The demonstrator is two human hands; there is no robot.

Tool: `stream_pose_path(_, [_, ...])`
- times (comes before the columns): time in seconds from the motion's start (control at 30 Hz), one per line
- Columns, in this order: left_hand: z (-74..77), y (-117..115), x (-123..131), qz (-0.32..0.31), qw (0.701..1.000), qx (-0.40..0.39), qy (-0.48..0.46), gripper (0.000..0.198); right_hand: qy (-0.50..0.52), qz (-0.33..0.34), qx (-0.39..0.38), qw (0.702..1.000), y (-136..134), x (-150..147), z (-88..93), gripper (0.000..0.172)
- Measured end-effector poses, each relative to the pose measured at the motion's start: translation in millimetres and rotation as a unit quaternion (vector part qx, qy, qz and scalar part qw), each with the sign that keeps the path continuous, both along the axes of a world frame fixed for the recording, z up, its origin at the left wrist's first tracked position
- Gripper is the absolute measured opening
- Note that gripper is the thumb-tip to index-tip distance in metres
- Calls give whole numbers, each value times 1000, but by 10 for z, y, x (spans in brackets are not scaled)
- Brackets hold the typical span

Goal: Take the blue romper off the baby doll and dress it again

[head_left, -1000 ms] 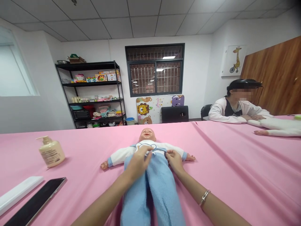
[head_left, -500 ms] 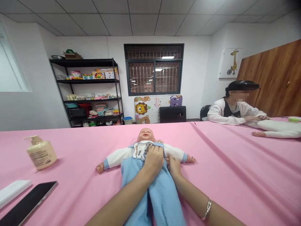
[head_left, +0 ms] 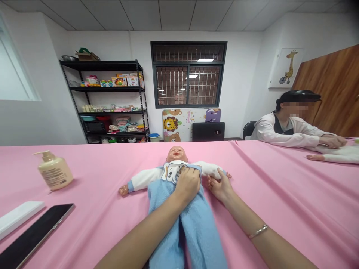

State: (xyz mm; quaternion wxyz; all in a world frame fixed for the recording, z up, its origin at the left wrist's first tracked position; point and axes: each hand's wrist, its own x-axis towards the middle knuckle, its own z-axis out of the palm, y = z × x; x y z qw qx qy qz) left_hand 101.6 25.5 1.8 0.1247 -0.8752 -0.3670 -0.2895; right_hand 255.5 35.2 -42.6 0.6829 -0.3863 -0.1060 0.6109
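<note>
We see a light blue outfit (head_left: 202,224) with white sleeves (head_left: 146,178), blue cuffs (head_left: 130,186) and a white animal patch (head_left: 169,172) with dark outlines. Our cloth (head_left: 280,194) is pink, the bottle (head_left: 56,172) cream, the phone (head_left: 36,237) black with a silvery edge, and the slim case (head_left: 21,215) white. We find black shelving (head_left: 101,66) and a white board (head_left: 185,129) patterned with a yellow lion (head_left: 170,123), brown bears (head_left: 175,137) and a purple animal (head_left: 212,116).

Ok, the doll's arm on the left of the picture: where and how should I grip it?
I'd probably clasp the doll's arm just above the blue cuff, coming from the near side: it stretches out sideways, looks slimmer there than higher up, and pink tablecloth lies along that side.
</note>
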Motion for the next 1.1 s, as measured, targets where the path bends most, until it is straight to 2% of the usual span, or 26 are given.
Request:
stream_pose_path(0.1, [-2,3,-3,5,1000,6,-4,23,-78,-18,28,996,65,89,-29,32])
stream_pose_path(0.17, [3,-3,-14,13,1000,15,-1,20,-200,-52,62,976,87,112,-24,38])
stream_pose_path(0.23, [16,-15,-33,19,999,34,1,19,-365,-90,119,919,83,95,-12,48])
stream_pose_path(0.3, [34,-29,-56,7,997,78,-5,21,-511,-118,193,829,57,46,-11,53])
stream_pose_path(0.37, [56,-40,-75,-22,991,136,-8,28,-598,-130,239,754,18,-14,-25,49])
stream_pose_path(0.43, [75,-49,-83,-39,983,180,6,35,-643,-126,241,716,-22,-63,-43,49])
stream_pose_path(0.5, [91,-58,-78,-38,978,202,36,38,-673,-102,233,694,-54,-97,-48,49])
stream_pose_path(0.57, [105,-72,-64,-31,975,206,71,40,-675,-74,257,688,-77,-126,-27,49])
stream_pose_path(0.63, [122,-95,-44,-15,977,184,105,38,-640,-52,297,706,-103,-164,27,45])
stream_pose_path(0.73, [154,-134,-21,48,982,122,134,32,-574,-19,337,746,-165,-244,144,39])
stream_pose_path(0.83, [178,-159,-12,106,986,53,121,28,-560,18,339,756,-237,-309,232,37])
stream_pose_path(0.9, [182,-165,-10,118,987,15,111,28,-575,12,322,752,-257,-308,243,33])
stream_pose_path(0.97, [177,-167,-7,117,987,-4,111,27,-608,-29,280,742,-240,-260,215,26])
stream_pose_path(1.03, [164,-165,-4,107,988,-6,114,25,-657,-79,220,716,-180,-177,171,21])
stream_pose_path(1.1, [144,-158,-2,89,989,6,115,29,-694,-96,159,695,-79,-85,142,19])
